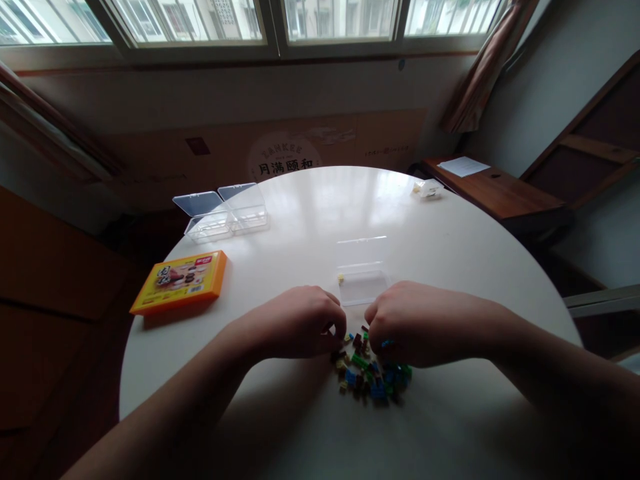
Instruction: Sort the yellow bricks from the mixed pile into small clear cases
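A pile of small toy building bricks (359,362) in blue, green, brown and pale yellow lies on the white round table (280,427). At the pile's upper left edge is my left hand (307,321), its fingers curled in and their tips close to the bricks. My right hand (407,325) is closed over the pile's right side; anything in its fingers is hidden. Just beyond both hands stands a clear plastic box (364,291) with its lid (362,251) laid back. One small pale yellow brick (341,279) sits at its left corner.
Two more clear boxes (210,227) with raised lids stand at the far left edge. Nearer on the left lies an orange-and-yellow box (183,281). A crumpled clear bag (428,189) is at the far right. Beyond the table is a wooden desk (500,190) with paper.
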Demonstrator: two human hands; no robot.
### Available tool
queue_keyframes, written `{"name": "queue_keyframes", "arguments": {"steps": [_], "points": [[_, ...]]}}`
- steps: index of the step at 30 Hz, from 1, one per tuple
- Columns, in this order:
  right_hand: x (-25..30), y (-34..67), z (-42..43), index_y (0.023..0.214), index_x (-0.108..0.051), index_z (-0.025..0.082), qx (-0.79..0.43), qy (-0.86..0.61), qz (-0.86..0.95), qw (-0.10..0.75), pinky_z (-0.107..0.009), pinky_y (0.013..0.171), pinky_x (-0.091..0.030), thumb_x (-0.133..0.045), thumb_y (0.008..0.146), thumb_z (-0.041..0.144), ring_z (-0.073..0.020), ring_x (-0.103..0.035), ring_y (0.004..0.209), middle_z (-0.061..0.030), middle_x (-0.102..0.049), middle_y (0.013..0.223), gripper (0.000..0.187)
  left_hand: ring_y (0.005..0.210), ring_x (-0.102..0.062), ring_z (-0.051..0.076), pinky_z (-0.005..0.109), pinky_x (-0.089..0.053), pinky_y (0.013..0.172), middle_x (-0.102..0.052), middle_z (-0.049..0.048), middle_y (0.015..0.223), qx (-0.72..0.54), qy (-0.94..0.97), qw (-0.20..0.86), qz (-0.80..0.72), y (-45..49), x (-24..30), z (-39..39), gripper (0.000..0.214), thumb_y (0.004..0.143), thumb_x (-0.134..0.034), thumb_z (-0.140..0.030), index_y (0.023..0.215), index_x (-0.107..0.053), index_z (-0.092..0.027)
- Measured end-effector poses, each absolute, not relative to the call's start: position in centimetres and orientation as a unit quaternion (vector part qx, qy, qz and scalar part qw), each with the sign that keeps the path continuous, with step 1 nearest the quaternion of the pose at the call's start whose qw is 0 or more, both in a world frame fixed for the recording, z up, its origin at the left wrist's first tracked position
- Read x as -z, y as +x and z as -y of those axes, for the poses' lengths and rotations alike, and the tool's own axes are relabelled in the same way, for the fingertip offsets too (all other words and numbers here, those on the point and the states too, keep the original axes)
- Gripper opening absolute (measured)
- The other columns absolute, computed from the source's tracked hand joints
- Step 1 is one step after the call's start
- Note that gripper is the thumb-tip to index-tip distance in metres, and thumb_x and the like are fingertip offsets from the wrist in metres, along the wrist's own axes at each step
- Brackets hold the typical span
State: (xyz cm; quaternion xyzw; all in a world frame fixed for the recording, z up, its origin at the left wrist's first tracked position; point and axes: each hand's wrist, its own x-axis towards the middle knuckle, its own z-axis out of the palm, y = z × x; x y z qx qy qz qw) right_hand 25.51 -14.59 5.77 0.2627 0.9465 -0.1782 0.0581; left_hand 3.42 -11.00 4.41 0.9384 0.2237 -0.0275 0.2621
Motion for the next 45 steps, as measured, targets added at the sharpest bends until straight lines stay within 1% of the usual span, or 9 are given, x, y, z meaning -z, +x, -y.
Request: {"name": "queue_keyframes", "arguments": {"steps": [11, 17, 21, 25, 28, 32, 35, 38, 45], "points": [[-5.5, 25.2, 14.7, 0.069, -0.066, 0.018, 0.161, 0.237, -0.957, 0.047, -0.026, 0.054, -0.027, -0.057, 0.08, 0.015, -0.0116, -0.045, 0.06, -0.0018, -0.066, 0.074, 0.015, 0.061, -0.053, 0.009, 0.019, -0.039, 0.058, -0.066, -0.0025, 0.073, 0.035, 0.937, 0.265, -0.226, 3.4, -4.5, 11.1, 0.009, 0.077, -0.066, -0.018, 0.077, -0.074, -0.023], [-5.5, 25.3, 14.6, 0.069, -0.066, 0.017, 0.187, 0.226, -0.955, 0.035, -0.025, 0.055, -0.03, -0.059, 0.078, 0.014, -0.0111, -0.047, 0.06, -0.0015, -0.066, 0.073, 0.012, 0.06, -0.052, 0.008, 0.019, -0.038, 0.058, -0.065, -0.0031, 0.071, 0.041, 0.936, 0.261, -0.233, 3.6, -4.7, 11.1, 0.013, 0.075, -0.064, -0.013, 0.075, -0.073, -0.022], [-5.9, 25.6, 14.4, 0.075, -0.069, 0.02, 0.23, 0.21, -0.95, -0.035, -0.023, 0.058, -0.033, -0.061, 0.081, 0.015, -0.01, -0.052, 0.065, 0.0004, -0.066, 0.077, 0.011, 0.06, -0.052, 0.008, 0.02, -0.039, 0.059, -0.065, -0.0032, 0.071, 0.037, 0.936, 0.265, -0.229, 3.6, -4.7, 11.1, 0.014, 0.075, -0.063, -0.012, 0.074, -0.072, -0.022], [-5.7, 26.0, 13.7, 0.08, -0.072, 0.021, 0.183, 0.301, -0.927, -0.133, -0.023, 0.059, -0.034, -0.062, 0.084, 0.016, -0.0094, -0.054, 0.065, 0.0011, -0.067, 0.078, 0.012, 0.06, -0.053, 0.009, 0.02, -0.04, 0.059, -0.065, -0.0021, 0.07, 0.018, 0.936, 0.279, -0.212, 3.5, -4.4, 11.1, 0.014, 0.078, -0.062, -0.013, 0.076, -0.073, -0.022], [-4.9, 26.3, 12.7, 0.083, -0.074, 0.022, 0.143, 0.373, -0.9, -0.174, -0.024, 0.059, -0.034, -0.063, 0.085, 0.02, -0.01, -0.056, 0.065, 0.0011, -0.068, 0.077, 0.011, 0.06, -0.053, 0.009, 0.02, -0.039, 0.059, -0.066, -0.0021, 0.07, 0.007, 0.931, 0.291, -0.22, 3.3, -4.3, 10.9, 0.014, 0.08, -0.062, -0.015, 0.082, -0.074, -0.022], [-3.7, 26.3, 11.7, 0.085, -0.075, 0.024, 0.12, 0.42, -0.884, -0.167, -0.024, 0.06, -0.035, -0.064, 0.086, 0.024, -0.0111, -0.058, 0.067, 0.0012, -0.07, 0.079, 0.011, 0.06, -0.052, 0.008, 0.021, -0.039, 0.06, -0.065, -0.0024, 0.07, -0.05, 0.927, 0.267, -0.258, 2.7, -4.2, 9.9, 0.01, 0.082, -0.063, -0.018, 0.083, -0.073, -0.021], [-3.3, 26.0, 11.5, 0.086, -0.076, 0.025, 0.106, 0.452, -0.872, -0.156, -0.025, 0.059, -0.035, -0.064, 0.086, 0.024, -0.0115, -0.058, 0.067, 0.0016, -0.071, 0.081, 0.011, 0.058, -0.051, 0.009, 0.021, -0.038, 0.059, -0.062, -0.0021, 0.066, -0.117, 0.913, 0.227, -0.319, 2.4, -3.9, 9.1, 0.01, 0.084, -0.063, -0.022, 0.082, -0.073, -0.019], [-2.9, 25.7, 11.5, 0.084, -0.076, 0.025, 0.104, 0.475, -0.863, -0.14, -0.026, 0.059, -0.035, -0.064, 0.085, 0.025, -0.0128, -0.06, 0.07, 0.0018, -0.072, 0.082, 0.012, 0.058, -0.052, 0.009, 0.022, -0.039, 0.06, -0.062, -0.0014, 0.066, -0.163, 0.893, 0.209, -0.364, 2.3, -3.6, 8.6, 0.01, 0.083, -0.064, -0.021, 0.081, -0.073, -0.018], [-2.3, 25.6, 11.2, 0.083, -0.077, 0.027, 0.112, 0.504, -0.85, -0.102, -0.027, 0.06, -0.036, -0.063, 0.084, 0.026, -0.0154, -0.062, 0.075, 0.0014, -0.073, 0.083, 0.013, 0.062, -0.056, 0.01, 0.022, -0.041, 0.061, -0.066, -0.0001, 0.071, -0.178, 0.887, 0.218, -0.366, 2.6, -3.4, 8.8, 0.008, 0.081, -0.065, -0.019, 0.08, -0.073, -0.019]]}}
